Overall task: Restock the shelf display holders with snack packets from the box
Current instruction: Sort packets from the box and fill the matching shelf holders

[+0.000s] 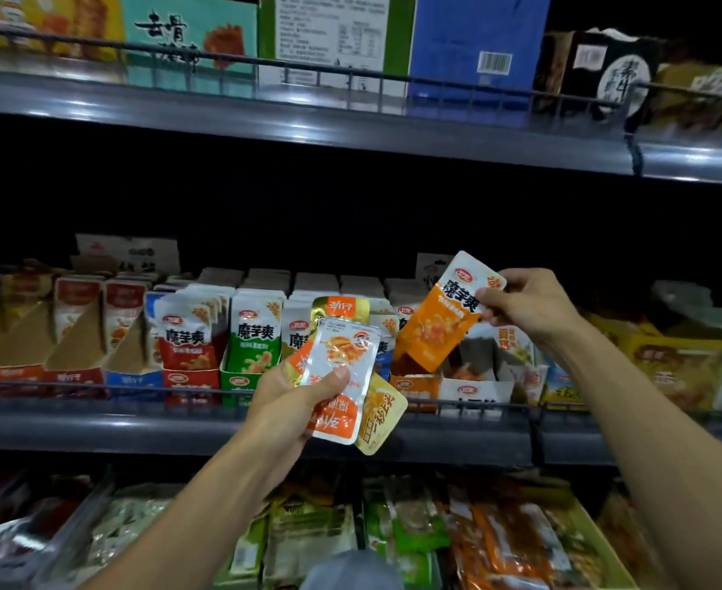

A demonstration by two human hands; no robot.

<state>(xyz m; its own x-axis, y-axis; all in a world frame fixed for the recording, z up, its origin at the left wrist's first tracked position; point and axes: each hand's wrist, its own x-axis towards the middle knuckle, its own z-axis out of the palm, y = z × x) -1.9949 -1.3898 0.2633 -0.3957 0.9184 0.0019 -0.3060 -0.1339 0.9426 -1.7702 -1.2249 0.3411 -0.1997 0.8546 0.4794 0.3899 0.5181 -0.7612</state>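
Right hand [529,306]: pinches the top corner of one orange packet [444,317], which hangs tilted above the holders.
Left hand [291,393]: grips a small stack of packets [342,376], thumb pressed across the white-and-orange one in front, gold ones behind it.
Holders [193,379]: a row of cardboard trays on the middle shelf [95,423], red and green ones full of upright packets; the orange tray [416,385] sits just below the raised packet.
Upper shelf [265,117]: large boxes.
Lower shelf: bagged snacks, blurred.

Grey metal shelves [350,125] with wire rails, dark recess behind.
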